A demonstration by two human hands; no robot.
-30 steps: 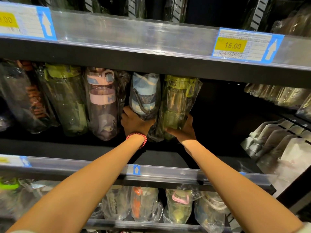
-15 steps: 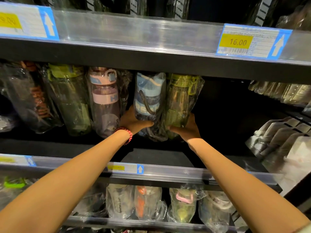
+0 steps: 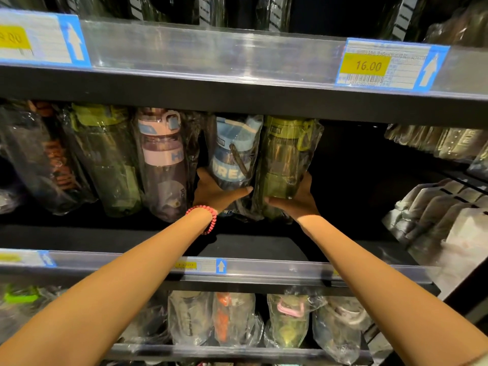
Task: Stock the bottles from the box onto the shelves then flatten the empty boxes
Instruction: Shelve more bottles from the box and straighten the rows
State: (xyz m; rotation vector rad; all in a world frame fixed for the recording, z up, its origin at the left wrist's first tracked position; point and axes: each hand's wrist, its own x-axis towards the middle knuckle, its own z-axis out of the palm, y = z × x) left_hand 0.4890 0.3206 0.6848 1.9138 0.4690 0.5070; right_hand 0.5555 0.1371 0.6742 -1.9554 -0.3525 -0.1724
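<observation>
Both hands (image 3: pixel 219 191) round wrapped bottles (image 3: pixel 233 157)

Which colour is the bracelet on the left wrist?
The bracelet is pink-red beads, seen in the head view.

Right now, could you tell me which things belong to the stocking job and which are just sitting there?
In the job:
- blue bottle, held by left hand
- green bottle, held by right hand

Just there:
- pink bottle
- price tag
- lower-shelf bottles
</observation>
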